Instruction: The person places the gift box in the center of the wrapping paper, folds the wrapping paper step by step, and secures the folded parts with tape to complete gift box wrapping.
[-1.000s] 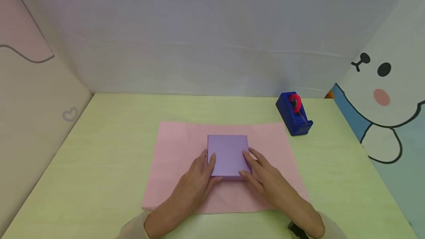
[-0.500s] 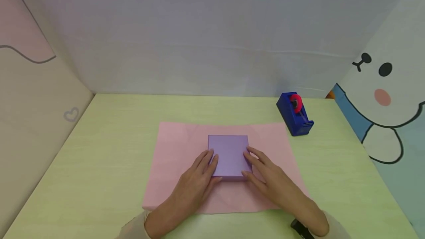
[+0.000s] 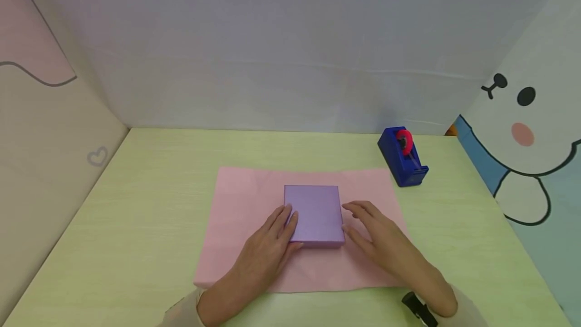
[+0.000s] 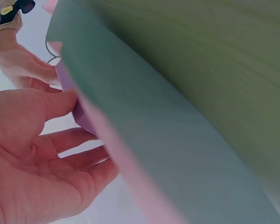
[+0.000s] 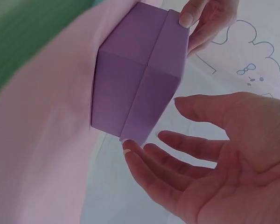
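The lidded purple box (image 3: 315, 213) sits on a pink sheet (image 3: 247, 191) that extends beyond all its sides. Left hand (image 3: 260, 251): fingers clamped on the box's near-left corner, presumably to steady it. Right hand (image 3: 386, 241): fingers apart beside its right side, gripping nothing.

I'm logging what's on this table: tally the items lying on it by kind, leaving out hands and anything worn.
Purple box: 1
Pink sheet: 1
Blue tape dispenser, counted with its red roll: 1
Total: 3
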{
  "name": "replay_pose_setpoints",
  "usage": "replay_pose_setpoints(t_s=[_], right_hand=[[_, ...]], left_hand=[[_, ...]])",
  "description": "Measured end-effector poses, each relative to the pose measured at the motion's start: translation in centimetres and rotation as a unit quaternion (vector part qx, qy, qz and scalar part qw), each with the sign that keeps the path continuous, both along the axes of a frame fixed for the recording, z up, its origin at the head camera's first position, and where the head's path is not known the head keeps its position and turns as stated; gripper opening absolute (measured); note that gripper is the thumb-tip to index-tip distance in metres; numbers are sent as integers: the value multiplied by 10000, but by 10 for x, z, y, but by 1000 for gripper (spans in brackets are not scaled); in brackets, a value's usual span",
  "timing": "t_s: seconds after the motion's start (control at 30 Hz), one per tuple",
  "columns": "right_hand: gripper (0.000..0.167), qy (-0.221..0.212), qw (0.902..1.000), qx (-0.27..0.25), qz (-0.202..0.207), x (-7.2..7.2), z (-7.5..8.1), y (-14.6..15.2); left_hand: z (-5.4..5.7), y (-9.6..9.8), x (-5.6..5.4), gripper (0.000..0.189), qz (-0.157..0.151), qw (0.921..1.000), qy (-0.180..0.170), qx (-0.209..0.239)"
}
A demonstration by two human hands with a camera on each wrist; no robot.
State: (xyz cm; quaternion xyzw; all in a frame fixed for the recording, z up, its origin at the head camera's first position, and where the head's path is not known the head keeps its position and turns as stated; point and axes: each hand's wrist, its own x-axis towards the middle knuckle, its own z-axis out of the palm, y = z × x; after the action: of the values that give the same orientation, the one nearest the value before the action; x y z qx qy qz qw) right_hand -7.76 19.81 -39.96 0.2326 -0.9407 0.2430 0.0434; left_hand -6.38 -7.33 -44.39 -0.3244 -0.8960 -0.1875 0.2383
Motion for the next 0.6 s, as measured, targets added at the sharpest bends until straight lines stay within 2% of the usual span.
replay_pose_setpoints(t_s=[0.1, 0.3, 0.6], right_hand=[[38, -132, 9997, 60, -175, -1, 1, 3], [34, -106, 9988, 96, -478, -4, 2, 10], [41, -515, 9922, 413, -1056, -7, 7, 20]], left_hand=[[0, 0, 0, 58, 0, 10000, -6, -7], [0, 0, 0, 57, 4, 10000, -20, -34], [-1, 0, -1, 54, -30, 9999, 87, -56]])
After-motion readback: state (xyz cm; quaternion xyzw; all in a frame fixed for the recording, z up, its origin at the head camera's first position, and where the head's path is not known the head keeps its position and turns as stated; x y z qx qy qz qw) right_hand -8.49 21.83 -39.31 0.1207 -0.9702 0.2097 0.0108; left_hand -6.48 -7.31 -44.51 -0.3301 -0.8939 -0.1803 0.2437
